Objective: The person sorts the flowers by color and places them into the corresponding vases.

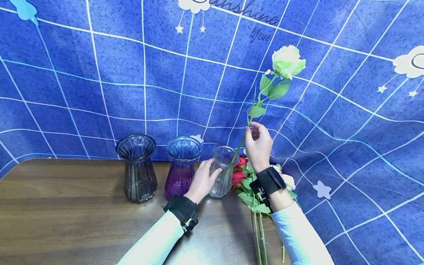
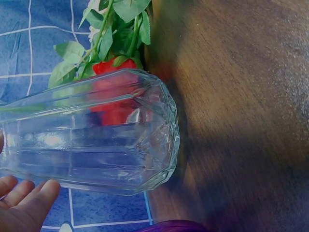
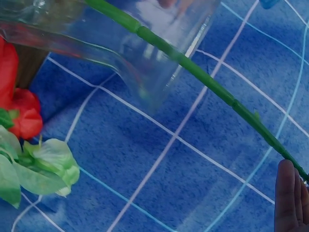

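Note:
My right hand (image 1: 259, 145) pinches the green stem (image 3: 207, 79) of a white-green artificial rose (image 1: 287, 62) between thumb and fingers. The bloom stands high above the hand, and the lower stem slants down into the mouth of a clear glass vase (image 1: 221, 184). Around the upper side of that vase, my left hand (image 1: 202, 180) holds it with thumb and fingers apart. In the left wrist view the vase's faceted base (image 2: 161, 140) shows at the tabletop, with the left fingers (image 2: 36, 198) along its side.
Left of the clear vase stand a purple-blue glass vase (image 1: 180, 176) and a dark grey one (image 1: 140, 176). Red roses (image 1: 238, 176) and pale flowers (image 1: 287, 182) lie on the wooden table (image 1: 66, 206) at right, stems toward me. A blue gridded cloth (image 1: 116, 73) hangs behind.

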A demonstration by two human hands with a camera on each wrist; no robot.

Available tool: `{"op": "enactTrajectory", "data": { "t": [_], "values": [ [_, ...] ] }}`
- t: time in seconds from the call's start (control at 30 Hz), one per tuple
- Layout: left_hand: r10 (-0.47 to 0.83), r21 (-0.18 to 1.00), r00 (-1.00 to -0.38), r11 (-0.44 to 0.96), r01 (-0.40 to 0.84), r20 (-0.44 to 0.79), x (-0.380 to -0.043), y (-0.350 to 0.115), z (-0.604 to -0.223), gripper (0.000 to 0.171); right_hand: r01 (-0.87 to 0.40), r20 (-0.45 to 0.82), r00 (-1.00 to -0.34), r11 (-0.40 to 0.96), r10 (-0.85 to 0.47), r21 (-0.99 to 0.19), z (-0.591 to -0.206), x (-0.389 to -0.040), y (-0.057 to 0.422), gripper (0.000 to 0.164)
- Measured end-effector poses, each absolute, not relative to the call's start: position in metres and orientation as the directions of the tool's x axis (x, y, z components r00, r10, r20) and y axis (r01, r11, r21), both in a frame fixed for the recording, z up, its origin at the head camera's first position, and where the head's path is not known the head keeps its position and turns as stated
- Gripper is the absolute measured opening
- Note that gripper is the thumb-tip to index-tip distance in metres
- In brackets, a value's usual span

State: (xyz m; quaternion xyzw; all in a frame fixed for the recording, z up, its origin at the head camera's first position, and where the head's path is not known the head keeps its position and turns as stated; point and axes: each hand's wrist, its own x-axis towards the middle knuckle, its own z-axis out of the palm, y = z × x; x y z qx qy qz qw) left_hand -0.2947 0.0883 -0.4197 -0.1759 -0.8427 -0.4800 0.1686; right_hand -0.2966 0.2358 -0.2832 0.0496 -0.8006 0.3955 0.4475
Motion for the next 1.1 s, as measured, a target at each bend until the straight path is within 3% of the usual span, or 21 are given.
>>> {"op": "enactTrajectory", "data": {
  "t": [0.83,1.1],
  "values": [
    [0.137,0.751,-0.894,0.497,0.434,0.426,-0.294,0.088,-0.42,0.05,-0.396,0.711,-0.645,0.673,0.281,-0.625,-0.313,-0.3,0.231,0.019],
    [0.132,0.749,-0.892,0.497,0.438,0.433,-0.295,0.088,-0.422,0.049,-0.371,0.678,-0.688,0.678,0.258,-0.634,-0.324,-0.298,0.231,0.02]
  ]
}}
